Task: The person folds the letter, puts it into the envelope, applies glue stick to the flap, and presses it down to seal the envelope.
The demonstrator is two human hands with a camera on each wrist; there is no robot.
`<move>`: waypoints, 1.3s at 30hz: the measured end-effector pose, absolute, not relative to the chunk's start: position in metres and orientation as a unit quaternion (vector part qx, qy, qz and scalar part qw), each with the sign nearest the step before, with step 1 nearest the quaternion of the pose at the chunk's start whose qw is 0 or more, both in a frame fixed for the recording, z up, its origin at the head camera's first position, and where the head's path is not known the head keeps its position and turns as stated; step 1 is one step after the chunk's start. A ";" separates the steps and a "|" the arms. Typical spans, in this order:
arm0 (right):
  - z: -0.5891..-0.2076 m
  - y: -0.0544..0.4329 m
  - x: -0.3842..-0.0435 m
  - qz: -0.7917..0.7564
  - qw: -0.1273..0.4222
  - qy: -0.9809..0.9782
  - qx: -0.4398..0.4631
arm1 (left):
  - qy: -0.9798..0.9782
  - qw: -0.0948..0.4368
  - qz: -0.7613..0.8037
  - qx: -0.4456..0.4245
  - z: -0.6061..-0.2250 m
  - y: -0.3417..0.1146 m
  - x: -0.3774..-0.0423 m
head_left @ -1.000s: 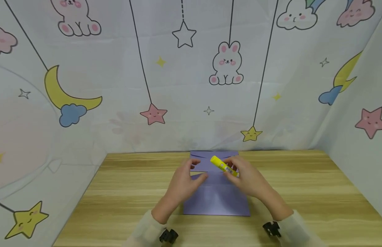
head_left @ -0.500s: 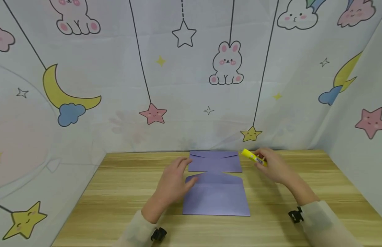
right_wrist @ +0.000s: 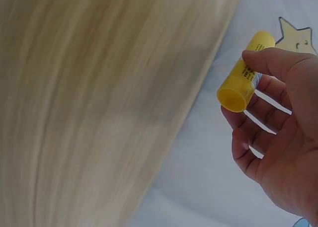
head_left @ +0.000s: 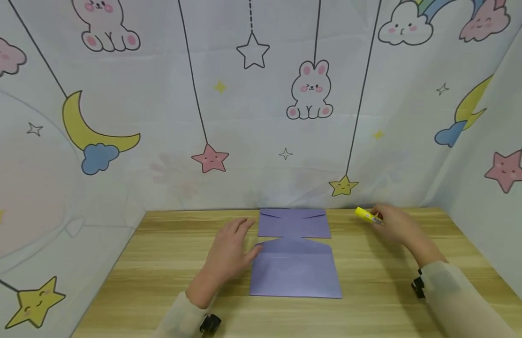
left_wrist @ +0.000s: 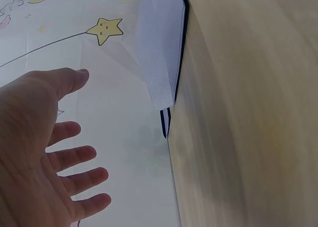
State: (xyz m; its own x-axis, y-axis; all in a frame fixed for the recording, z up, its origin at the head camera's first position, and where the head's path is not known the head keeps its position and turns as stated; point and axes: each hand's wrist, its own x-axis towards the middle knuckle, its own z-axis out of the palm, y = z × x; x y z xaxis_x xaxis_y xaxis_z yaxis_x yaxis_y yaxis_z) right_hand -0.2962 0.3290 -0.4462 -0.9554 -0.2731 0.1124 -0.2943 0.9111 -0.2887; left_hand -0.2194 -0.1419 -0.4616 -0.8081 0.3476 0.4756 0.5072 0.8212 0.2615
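Note:
A yellow glue stick (head_left: 368, 215) is pinched between the thumb and fingers of my right hand (head_left: 397, 225), above the back right of the table. In the right wrist view the glue stick (right_wrist: 247, 71) shows its round end and printed label. My left hand (head_left: 229, 249) hovers beside the left edge of the near purple envelope (head_left: 295, 272), fingers spread and holding nothing. That envelope lies with its flap unfolded toward the back. Behind it lies a second purple envelope (head_left: 293, 224), close to the wall. The left wrist view shows the left palm (left_wrist: 30, 152) facing the envelopes.
The wood-grain table (head_left: 168, 272) runs back to a white cloth backdrop (head_left: 244, 117) printed with stars, rabbits and clouds. More of the cloth hangs at the left and right sides. Each wrist carries a small black device.
My right hand has carried the glue stick from over the envelopes to the back right. My left hand has drawn a little to the left, away from the envelopes.

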 end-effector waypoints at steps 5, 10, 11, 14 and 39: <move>-0.452 0.339 -0.301 0.150 0.005 -0.981 0.126 | -0.932 0.208 -0.190 -0.227 -0.463 -0.143 -0.219; -0.454 0.343 -0.300 0.147 -0.017 -0.982 0.118 | -0.929 0.216 -0.192 -0.230 -0.464 -0.142 -0.219; -0.455 0.344 -0.299 0.145 -0.018 -0.982 0.118 | -0.929 0.217 -0.191 -0.230 -0.464 -0.142 -0.219; -0.457 0.345 -0.299 0.139 -0.018 -0.983 0.117 | -0.929 0.217 -0.192 -0.229 -0.465 -0.142 -0.218; -0.463 0.347 -0.302 0.130 -0.026 -0.984 0.118 | -0.933 0.205 -0.192 -0.225 -0.463 -0.140 -0.215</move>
State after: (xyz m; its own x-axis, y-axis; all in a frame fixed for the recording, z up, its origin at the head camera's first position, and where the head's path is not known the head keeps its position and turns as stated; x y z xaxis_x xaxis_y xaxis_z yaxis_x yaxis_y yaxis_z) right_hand -0.3019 0.3474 -0.4628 -0.9707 -0.2394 -0.0207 -0.2258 0.9382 -0.2623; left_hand -0.2151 -0.1399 -0.4629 -0.8141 0.3418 0.4694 0.4994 0.8246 0.2657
